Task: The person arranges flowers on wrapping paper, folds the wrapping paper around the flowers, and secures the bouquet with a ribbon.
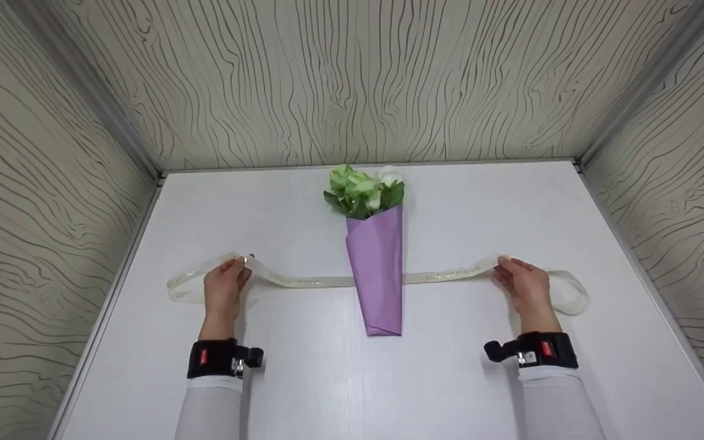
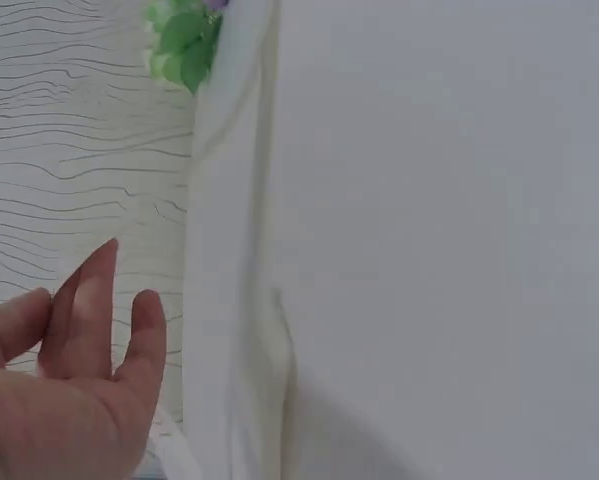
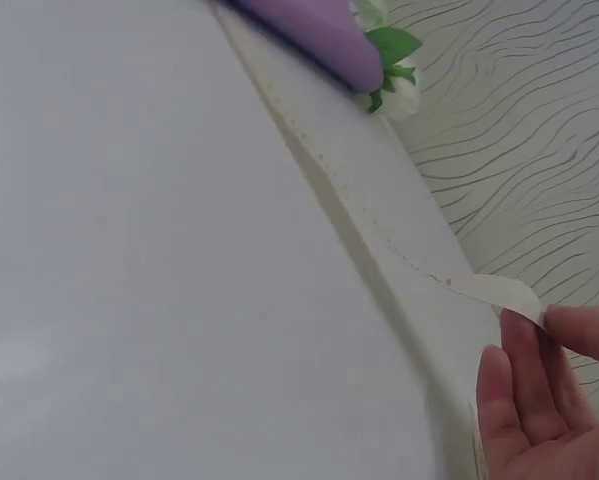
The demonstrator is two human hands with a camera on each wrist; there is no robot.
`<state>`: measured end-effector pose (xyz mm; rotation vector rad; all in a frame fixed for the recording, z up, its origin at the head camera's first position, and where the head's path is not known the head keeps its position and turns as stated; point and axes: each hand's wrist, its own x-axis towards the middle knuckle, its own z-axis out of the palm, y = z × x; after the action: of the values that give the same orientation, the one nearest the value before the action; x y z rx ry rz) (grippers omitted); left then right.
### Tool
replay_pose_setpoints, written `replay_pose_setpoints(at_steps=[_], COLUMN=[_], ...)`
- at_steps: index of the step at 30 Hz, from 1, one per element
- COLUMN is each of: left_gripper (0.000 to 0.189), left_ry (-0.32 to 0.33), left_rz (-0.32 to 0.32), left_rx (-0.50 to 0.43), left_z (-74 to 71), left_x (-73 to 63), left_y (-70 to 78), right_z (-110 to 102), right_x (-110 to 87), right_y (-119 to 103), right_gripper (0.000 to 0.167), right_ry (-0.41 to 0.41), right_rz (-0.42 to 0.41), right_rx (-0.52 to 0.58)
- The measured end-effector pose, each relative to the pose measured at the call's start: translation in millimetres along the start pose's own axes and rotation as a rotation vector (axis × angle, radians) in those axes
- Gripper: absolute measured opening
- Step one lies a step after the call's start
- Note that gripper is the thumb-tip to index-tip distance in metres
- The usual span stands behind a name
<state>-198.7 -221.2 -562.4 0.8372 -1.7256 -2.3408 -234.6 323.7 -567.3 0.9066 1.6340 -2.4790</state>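
A bouquet of green and white flowers (image 1: 359, 186) in purple wrapping paper (image 1: 377, 272) lies on the white table, blooms toward the back wall. Beneath its middle runs a cream ribbon (image 1: 321, 282) with gold lettering, coming out on both sides. On the left, my left hand (image 1: 223, 287) pinches the ribbon between thumb and finger, raised a little off the table. My right hand (image 1: 524, 286) pinches the other side of the ribbon in the same way, and in the right wrist view the ribbon (image 3: 499, 290) bends up to the fingertips. Loose ribbon loops hang outside each hand.
The white table (image 1: 309, 385) is bounded at the back and sides by panels with a wood-grain line pattern (image 1: 352, 79). Grey metal edging (image 1: 104, 305) runs along the table's left side. Black straps with small cameras sit on both wrists.
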Motion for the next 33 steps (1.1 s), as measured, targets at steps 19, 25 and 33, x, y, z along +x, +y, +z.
replay_pose_setpoints(at_steps=[19,25,33], left_gripper=[0.005,0.036,0.038], left_ry=[-0.056,-0.059,-0.108], left_rz=[-0.14,-0.041,0.028], left_rx=[-0.362,-0.196,-0.247], left_z=[9.4,18.4,33.3], left_x=[-5.9,-7.7,-12.8], left_y=[2.3,9.5,20.7], right_z=[4.6,10.4,25.9], right_x=[0.8,-3.1,-7.4], right_y=[-2.0,-6.5,-16.2], right_gripper=[0.007,0.007,0.007], right_ry=[-0.181,-0.237,-0.304], right_rz=[0.274,0.136,0.103], right_rx=[0.576,0.537,0.619])
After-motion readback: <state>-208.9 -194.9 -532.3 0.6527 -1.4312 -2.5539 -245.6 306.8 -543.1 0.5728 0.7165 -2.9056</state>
